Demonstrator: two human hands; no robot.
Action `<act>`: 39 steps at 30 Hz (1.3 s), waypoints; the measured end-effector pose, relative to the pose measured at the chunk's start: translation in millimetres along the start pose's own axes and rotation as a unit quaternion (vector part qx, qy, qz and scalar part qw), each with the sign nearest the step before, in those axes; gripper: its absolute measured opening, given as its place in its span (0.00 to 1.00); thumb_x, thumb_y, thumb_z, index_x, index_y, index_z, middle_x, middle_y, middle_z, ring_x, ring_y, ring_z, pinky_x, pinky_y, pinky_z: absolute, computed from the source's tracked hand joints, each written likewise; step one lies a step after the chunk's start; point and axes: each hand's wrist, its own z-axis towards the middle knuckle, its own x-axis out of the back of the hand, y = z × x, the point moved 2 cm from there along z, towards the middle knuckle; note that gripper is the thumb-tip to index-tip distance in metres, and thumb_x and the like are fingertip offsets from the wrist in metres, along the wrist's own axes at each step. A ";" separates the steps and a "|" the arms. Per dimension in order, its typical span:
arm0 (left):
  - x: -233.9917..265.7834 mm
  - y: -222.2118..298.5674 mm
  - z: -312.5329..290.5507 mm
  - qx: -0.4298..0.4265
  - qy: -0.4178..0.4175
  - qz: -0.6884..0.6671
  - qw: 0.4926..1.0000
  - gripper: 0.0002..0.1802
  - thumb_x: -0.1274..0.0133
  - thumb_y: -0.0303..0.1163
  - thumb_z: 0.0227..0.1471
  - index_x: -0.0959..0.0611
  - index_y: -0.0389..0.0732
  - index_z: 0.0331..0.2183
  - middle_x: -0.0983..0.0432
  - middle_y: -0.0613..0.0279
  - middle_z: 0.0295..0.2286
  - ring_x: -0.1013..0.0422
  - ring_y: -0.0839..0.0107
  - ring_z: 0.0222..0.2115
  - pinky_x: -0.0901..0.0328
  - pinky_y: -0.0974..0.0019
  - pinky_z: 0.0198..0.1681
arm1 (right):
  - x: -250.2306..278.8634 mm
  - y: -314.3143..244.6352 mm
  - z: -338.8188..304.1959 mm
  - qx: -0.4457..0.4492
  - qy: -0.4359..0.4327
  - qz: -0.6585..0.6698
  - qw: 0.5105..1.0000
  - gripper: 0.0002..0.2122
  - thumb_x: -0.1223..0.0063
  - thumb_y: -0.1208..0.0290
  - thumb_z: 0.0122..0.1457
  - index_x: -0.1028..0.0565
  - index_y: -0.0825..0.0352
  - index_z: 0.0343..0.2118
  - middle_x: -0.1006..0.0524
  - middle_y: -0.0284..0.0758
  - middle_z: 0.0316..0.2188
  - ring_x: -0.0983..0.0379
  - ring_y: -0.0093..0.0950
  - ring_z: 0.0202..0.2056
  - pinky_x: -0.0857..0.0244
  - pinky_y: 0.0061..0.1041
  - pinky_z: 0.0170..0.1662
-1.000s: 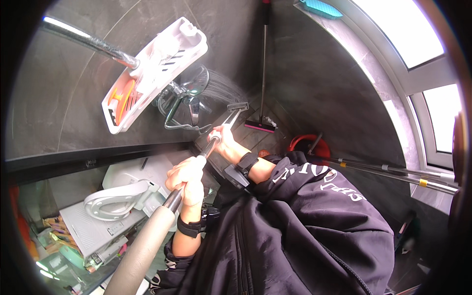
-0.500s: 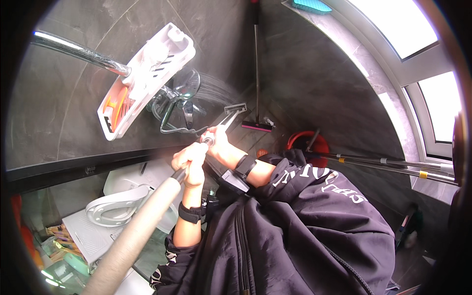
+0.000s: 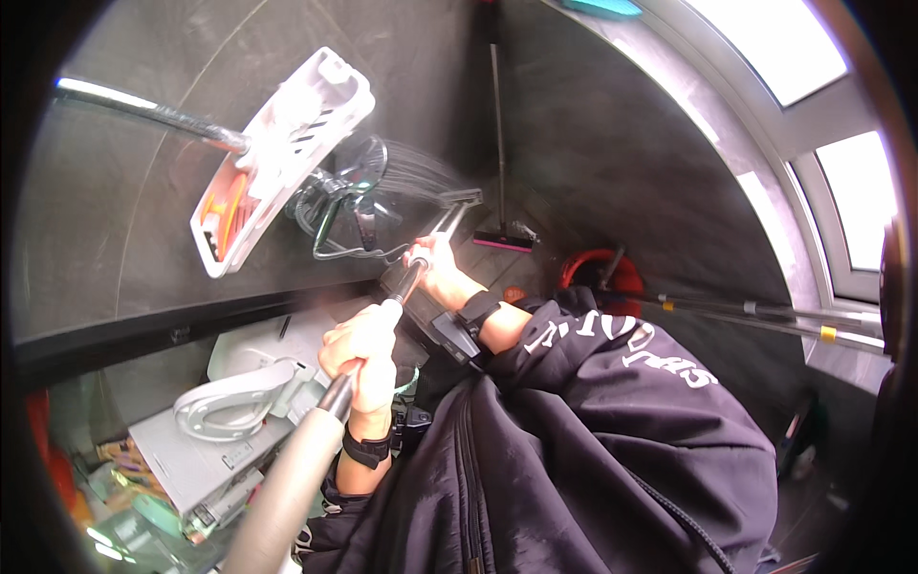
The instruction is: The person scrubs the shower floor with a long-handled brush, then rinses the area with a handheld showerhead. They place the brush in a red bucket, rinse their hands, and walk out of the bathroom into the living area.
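Observation:
Both my hands grip a long metal pole (image 3: 408, 285) with a pale, thick rear section that runs to the lower left. My left hand (image 3: 361, 349) is wrapped round it nearer to me. Farther up, my right hand (image 3: 438, 260) closes on it near a forked end. The fork carries a narrow flat head (image 3: 461, 197), which is close to the dark wall beside spraying water. What the head is made of cannot be made out. Left of my right hand are a shower mixer with its hose (image 3: 330, 225) and a white shelf (image 3: 277, 158) holding an orange-handled item.
A broom (image 3: 502, 239) with a pink edge leans in the corner. A red bucket (image 3: 612, 273) and several poles (image 3: 765, 311) are at the right. A white toilet (image 3: 225, 402) lies beyond the glass at lower left. A window (image 3: 765, 48) fills the upper right.
My hands have moved apart along the pole, leaving a stretch of metal between them. The right hand and flat head are slightly farther up; the left hand is a little lower.

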 end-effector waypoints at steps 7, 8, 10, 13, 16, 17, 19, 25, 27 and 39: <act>7.6 53.2 1.5 -0.017 0.045 -0.021 0.999 0.07 0.56 0.25 0.37 0.37 0.37 0.15 0.40 0.61 0.12 0.45 0.73 0.13 0.53 0.69 0.17 | 4.5 -9.9 24.1 0.047 -0.010 -0.074 0.996 0.05 0.64 0.72 0.48 0.41 0.69 0.25 0.41 0.34 0.12 0.41 0.27 0.13 0.37 0.29 0.19; 10.6 62.4 0.2 -0.001 0.048 0.012 0.999 0.08 0.56 0.26 0.37 0.37 0.37 0.14 0.40 0.62 0.11 0.46 0.73 0.12 0.53 0.69 0.17 | 4.7 -12.0 26.6 0.059 -0.008 -0.074 0.995 0.05 0.64 0.72 0.48 0.40 0.69 0.25 0.41 0.34 0.12 0.41 0.28 0.13 0.36 0.29 0.19; 16.9 78.4 -0.9 -0.011 0.052 -0.006 0.999 0.09 0.55 0.27 0.36 0.38 0.39 0.14 0.42 0.65 0.09 0.47 0.74 0.11 0.54 0.69 0.17 | 3.5 -10.4 31.6 0.045 -0.017 -0.106 0.993 0.05 0.64 0.73 0.48 0.41 0.69 0.25 0.41 0.34 0.12 0.41 0.28 0.13 0.36 0.30 0.19; 19.9 96.8 -4.3 -0.015 0.069 -0.004 0.997 0.11 0.54 0.28 0.36 0.39 0.41 0.13 0.44 0.68 0.08 0.49 0.75 0.10 0.54 0.69 0.17 | 3.3 -1.3 37.0 0.048 -0.019 -0.127 0.991 0.05 0.64 0.73 0.48 0.41 0.70 0.25 0.41 0.35 0.12 0.42 0.28 0.12 0.36 0.31 0.19; 17.0 112.1 -3.5 -0.016 0.063 0.007 0.998 0.13 0.53 0.30 0.37 0.40 0.43 0.12 0.47 0.70 0.07 0.51 0.77 0.09 0.55 0.69 0.16 | 6.9 7.6 40.8 0.032 -0.035 -0.150 0.988 0.04 0.64 0.73 0.48 0.40 0.69 0.23 0.40 0.37 0.13 0.40 0.30 0.13 0.35 0.32 0.20; 15.6 117.5 -2.4 -0.017 0.055 0.010 0.998 0.14 0.53 0.30 0.37 0.40 0.43 0.12 0.47 0.70 0.07 0.51 0.77 0.09 0.55 0.70 0.16 | 9.8 8.2 42.6 0.033 -0.029 -0.160 0.986 0.07 0.67 0.70 0.51 0.40 0.70 0.24 0.40 0.36 0.13 0.40 0.30 0.13 0.36 0.32 0.20; 14.9 131.6 -3.3 -0.016 0.071 0.052 0.996 0.15 0.53 0.29 0.38 0.40 0.45 0.10 0.47 0.72 0.05 0.50 0.79 0.08 0.55 0.72 0.16 | 18.8 5.0 48.2 0.025 -0.008 -0.179 0.983 0.14 0.74 0.64 0.56 0.40 0.70 0.27 0.41 0.34 0.13 0.41 0.30 0.13 0.38 0.31 0.19; 31.0 184.7 -9.8 -0.004 0.074 -0.050 0.996 0.11 0.60 0.22 0.26 0.42 0.47 0.08 0.48 0.72 0.05 0.55 0.82 0.06 0.60 0.74 0.17 | 38.7 -17.1 88.8 0.009 0.029 -0.130 0.991 0.04 0.64 0.74 0.47 0.40 0.68 0.23 0.39 0.35 0.13 0.40 0.29 0.13 0.36 0.30 0.18; 32.5 202.3 -13.2 -0.042 0.106 -0.064 0.991 0.11 0.63 0.23 0.28 0.43 0.49 0.06 0.51 0.73 0.03 0.56 0.81 0.05 0.60 0.75 0.15 | 45.6 -22.8 98.6 0.003 0.021 -0.132 0.991 0.04 0.63 0.74 0.47 0.40 0.68 0.23 0.39 0.35 0.13 0.40 0.29 0.13 0.36 0.30 0.18; 48.4 219.4 -14.0 -0.206 0.081 -0.041 0.974 0.16 0.55 0.32 0.49 0.37 0.46 0.14 0.44 0.70 0.09 0.47 0.78 0.09 0.52 0.76 0.15 | 29.3 -0.9 89.2 -0.050 -0.032 -0.068 0.996 0.03 0.60 0.75 0.47 0.39 0.66 0.21 0.38 0.32 0.13 0.40 0.26 0.14 0.36 0.26 0.19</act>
